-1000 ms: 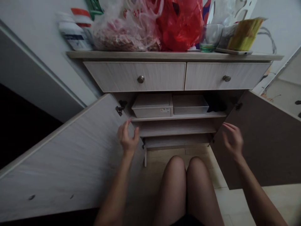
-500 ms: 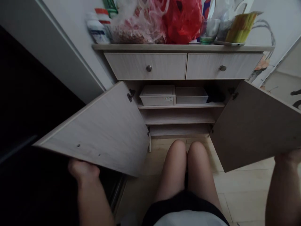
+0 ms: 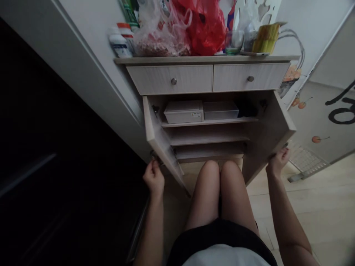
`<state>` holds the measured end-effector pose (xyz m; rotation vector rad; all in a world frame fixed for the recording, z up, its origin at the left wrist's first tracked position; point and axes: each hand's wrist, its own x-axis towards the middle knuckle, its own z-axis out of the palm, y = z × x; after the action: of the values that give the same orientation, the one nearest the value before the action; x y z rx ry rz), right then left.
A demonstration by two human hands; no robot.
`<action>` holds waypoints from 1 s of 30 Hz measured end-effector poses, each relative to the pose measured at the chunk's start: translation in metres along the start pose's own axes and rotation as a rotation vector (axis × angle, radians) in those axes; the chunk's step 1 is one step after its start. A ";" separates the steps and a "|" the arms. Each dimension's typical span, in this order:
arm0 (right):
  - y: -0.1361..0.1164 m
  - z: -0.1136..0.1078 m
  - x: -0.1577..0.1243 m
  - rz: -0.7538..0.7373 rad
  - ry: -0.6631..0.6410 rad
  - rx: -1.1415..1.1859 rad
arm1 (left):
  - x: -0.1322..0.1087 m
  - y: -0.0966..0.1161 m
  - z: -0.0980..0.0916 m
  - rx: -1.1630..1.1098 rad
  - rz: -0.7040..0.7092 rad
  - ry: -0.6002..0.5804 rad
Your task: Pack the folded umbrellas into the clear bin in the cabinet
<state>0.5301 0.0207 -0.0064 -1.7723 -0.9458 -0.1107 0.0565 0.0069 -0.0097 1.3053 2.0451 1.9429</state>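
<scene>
A pale wood-grain cabinet [image 3: 166, 61] stands before my knees with both lower doors partly swung out. At the outer face of the left door [image 3: 163, 144], my left hand [image 3: 154, 178] pinches a dark knob [image 3: 152, 154]. My right hand [image 3: 278, 161] is closed at the outer side of the right door [image 3: 266, 136], its fingers on a small metal knob [image 3: 286, 145]. Between the doors, the upper shelf [image 3: 177, 125] carries a lidded white box [image 3: 183, 111], a clear plastic bin [image 3: 221, 111] and something dark.
Bottles [image 3: 119, 45], a clear plastic bag [image 3: 158, 40], a red bag [image 3: 206, 31], a glass [image 3: 234, 42] and a yellow packet [image 3: 265, 37] crowd the cabinet top. Two drawers [image 3: 191, 79] sit above the doors. A dark area lies left; a decorated panel [image 3: 327, 111] stands right.
Both doors have swung inward from wide apart to a narrower opening. My hands have moved from the doors' lower edges to the knobs on their outer faces.
</scene>
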 end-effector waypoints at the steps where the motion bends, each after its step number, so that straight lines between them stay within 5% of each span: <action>1: -0.009 0.004 -0.007 0.017 0.037 0.091 | -0.003 0.005 0.007 0.005 0.041 -0.065; 8: -0.052 0.037 -0.018 -0.181 -0.133 0.307 | -0.004 0.054 0.089 -0.050 0.211 -0.456; 15: -0.109 0.120 0.001 -0.176 -0.357 0.343 | 0.010 0.110 0.172 0.256 0.271 -0.653; 23: -0.152 0.189 0.031 -0.209 -0.413 0.125 | 0.037 0.136 0.224 0.510 0.304 -0.714; 30: -0.162 0.222 0.045 -0.240 -0.422 0.100 | 0.052 0.140 0.253 0.527 0.296 -0.720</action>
<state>0.3774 0.2481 0.0449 -1.6132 -1.4412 0.1627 0.2359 0.2227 0.0786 2.1026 2.0732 0.7527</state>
